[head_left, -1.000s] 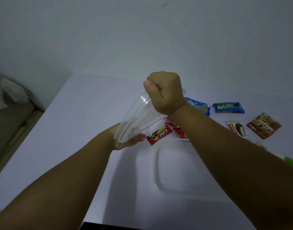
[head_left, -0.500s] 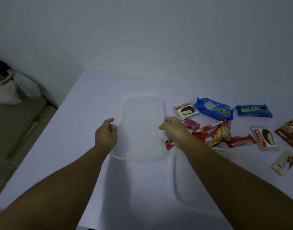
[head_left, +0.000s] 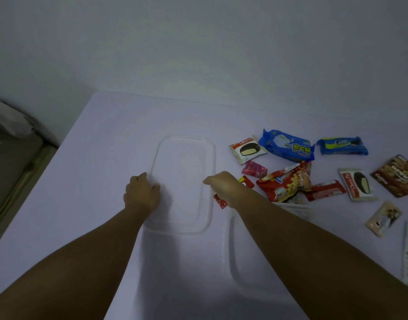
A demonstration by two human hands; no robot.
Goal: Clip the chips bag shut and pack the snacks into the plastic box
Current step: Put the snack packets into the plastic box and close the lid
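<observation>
A clear plastic lid (head_left: 184,137) lies flat on the white table. My left hand (head_left: 141,192) grips its left rim with curled fingers. My right hand (head_left: 223,185) pinches its right rim. The clear plastic box (head_left: 231,250) stands just to the lid's right, mostly under my right forearm. Behind the box lies the red chips bag (head_left: 284,183), its top crumpled. Beside my right hand is a small red packet (head_left: 221,201).
Snacks lie scattered to the right: a choco pie (head_left: 248,150), a blue pack (head_left: 288,145), a blue cookie pack (head_left: 343,146), a pink candy (head_left: 255,168), a red bar (head_left: 325,190), a second choco pie (head_left: 358,184), a brown packet (head_left: 399,175). The table's left edge (head_left: 59,148) drops to the floor.
The lid was held up and tilted between both hands; it has come down flat on the table, left of the box. Both hands stay at its edges.
</observation>
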